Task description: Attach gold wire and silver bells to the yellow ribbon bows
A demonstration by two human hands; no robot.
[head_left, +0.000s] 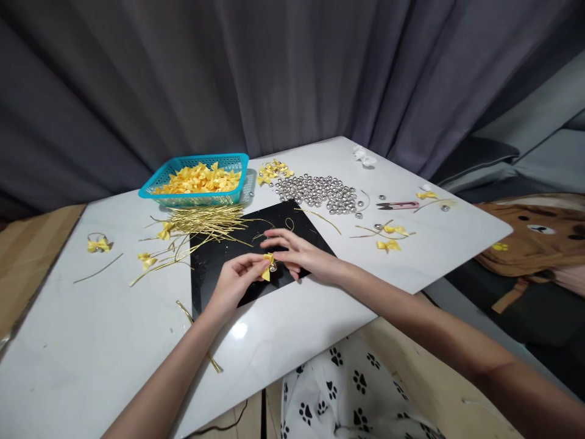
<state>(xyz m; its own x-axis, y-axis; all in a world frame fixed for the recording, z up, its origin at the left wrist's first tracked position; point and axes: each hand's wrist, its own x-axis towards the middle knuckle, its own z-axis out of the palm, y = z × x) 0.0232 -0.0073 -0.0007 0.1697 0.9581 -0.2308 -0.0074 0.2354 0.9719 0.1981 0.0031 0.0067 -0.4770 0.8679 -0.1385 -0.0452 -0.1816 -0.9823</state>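
My left hand (pixel 240 277) pinches a small yellow ribbon bow (pixel 267 272) between thumb and fingertips, above a black mat (pixel 210 286). A shiny silver bell (pixel 273 267) sits against the bow's right side. Reaching in from the right, my right hand (pixel 301 253) has its fingers spread, with one fingertip touching or very close to the bow. Thin gold cord (pixel 289 224) curls on the mat just beyond those fingers. A pile of gold cord lengths (pixel 205 221) lies behind the left hand, partly over the mat.
Yellow bows fill a blue basket (pixel 194 199) at the back. Many silver bells (pixel 324 192) are heaped beside several bows with bells (pixel 274 171). Pink-handled thread snips (pixel 397 205) lie right of the bells. Loose bows (pixel 388 245) and cords are scattered on the white table (pixel 114 335).
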